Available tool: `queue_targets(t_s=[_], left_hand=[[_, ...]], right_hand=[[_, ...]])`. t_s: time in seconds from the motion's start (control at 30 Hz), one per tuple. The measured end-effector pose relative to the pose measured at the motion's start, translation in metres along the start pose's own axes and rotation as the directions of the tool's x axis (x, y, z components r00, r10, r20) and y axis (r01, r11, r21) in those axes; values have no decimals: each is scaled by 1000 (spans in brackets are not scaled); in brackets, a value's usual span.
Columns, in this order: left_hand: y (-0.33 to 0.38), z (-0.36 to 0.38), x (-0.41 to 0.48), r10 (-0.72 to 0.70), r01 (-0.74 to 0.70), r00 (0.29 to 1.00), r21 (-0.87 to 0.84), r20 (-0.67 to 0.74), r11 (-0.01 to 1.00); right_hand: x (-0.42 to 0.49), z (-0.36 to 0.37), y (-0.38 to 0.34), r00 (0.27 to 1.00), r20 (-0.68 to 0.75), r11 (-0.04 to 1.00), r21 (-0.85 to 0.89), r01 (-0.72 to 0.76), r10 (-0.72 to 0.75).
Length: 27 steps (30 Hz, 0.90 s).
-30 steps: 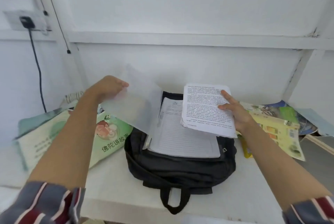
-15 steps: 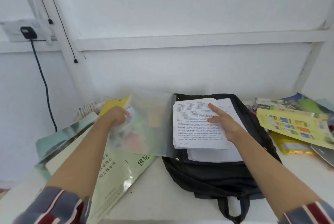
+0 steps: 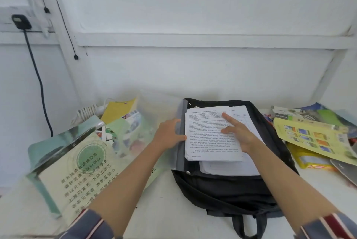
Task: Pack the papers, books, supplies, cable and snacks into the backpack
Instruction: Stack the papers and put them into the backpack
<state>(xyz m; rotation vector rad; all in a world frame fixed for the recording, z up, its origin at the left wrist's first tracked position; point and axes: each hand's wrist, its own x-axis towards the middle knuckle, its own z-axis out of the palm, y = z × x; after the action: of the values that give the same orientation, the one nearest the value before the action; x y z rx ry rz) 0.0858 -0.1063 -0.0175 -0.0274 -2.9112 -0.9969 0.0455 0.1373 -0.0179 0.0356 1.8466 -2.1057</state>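
Chinese verse on pale green booklet, including 上报四重恩, 下济三途苦, print on papers unreadable

Black backpack; white papers; yellow booklet

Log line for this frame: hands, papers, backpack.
left hand: touches folder spine | right hand: presses papers flat | papers: in open folder | folder: on backpack | books: on table
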Motion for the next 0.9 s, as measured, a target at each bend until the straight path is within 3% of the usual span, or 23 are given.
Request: queue_targets(t_s=[0.6,0.9], left_hand=[[-12,12,-4,-89,102,994,-240,65,966],[-18,15,-3,-108,114,993,-275,35,955]], right_hand=[[13,-5,10,999,13,999,34,-37,37],[9,-5,10,999,7,998,42,-43,43]])
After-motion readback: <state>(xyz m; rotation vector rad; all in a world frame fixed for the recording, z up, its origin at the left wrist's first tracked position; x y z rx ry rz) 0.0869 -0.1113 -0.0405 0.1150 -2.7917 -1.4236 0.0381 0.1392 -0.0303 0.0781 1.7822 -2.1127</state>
